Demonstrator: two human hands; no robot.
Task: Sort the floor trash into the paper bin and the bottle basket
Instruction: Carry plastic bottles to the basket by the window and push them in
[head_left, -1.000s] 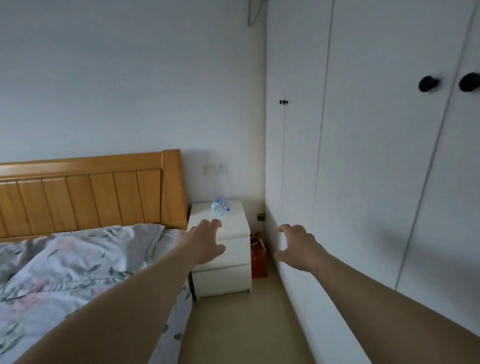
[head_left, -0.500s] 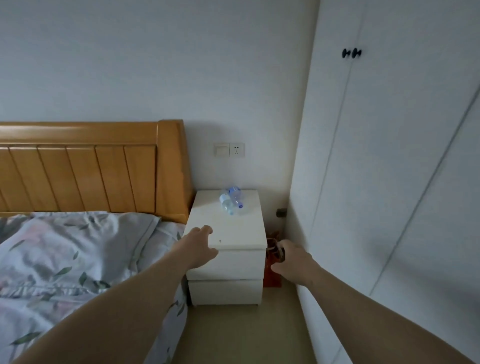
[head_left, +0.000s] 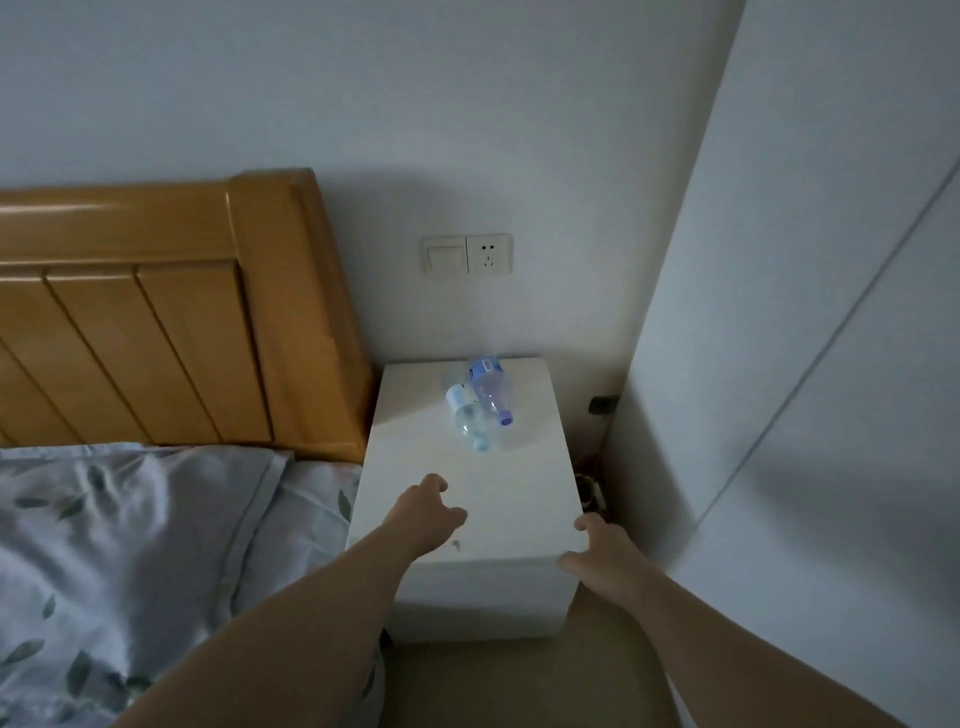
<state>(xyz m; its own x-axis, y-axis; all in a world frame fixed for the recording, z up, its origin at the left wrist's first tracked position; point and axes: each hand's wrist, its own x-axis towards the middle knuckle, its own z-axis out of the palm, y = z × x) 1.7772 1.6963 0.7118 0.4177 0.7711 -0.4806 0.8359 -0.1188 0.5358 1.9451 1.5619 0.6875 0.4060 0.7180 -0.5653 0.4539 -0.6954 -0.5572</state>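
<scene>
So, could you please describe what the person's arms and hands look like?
No sleeves, gloves, watch, rings or bracelets show: the left hand and right hand are bare, as is everything behind them up to the frame's edge.

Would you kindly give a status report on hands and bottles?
Left hand empty above nightstand. Right hand empty at its front corner. Two bottles lying untouched. Nothing between.

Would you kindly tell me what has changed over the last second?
Both hands have moved forward to the nightstand: the left hand now reaches over its top, the right hand is at its front right corner. Neither holds anything. The two bottles still lie on top, untouched.
</scene>
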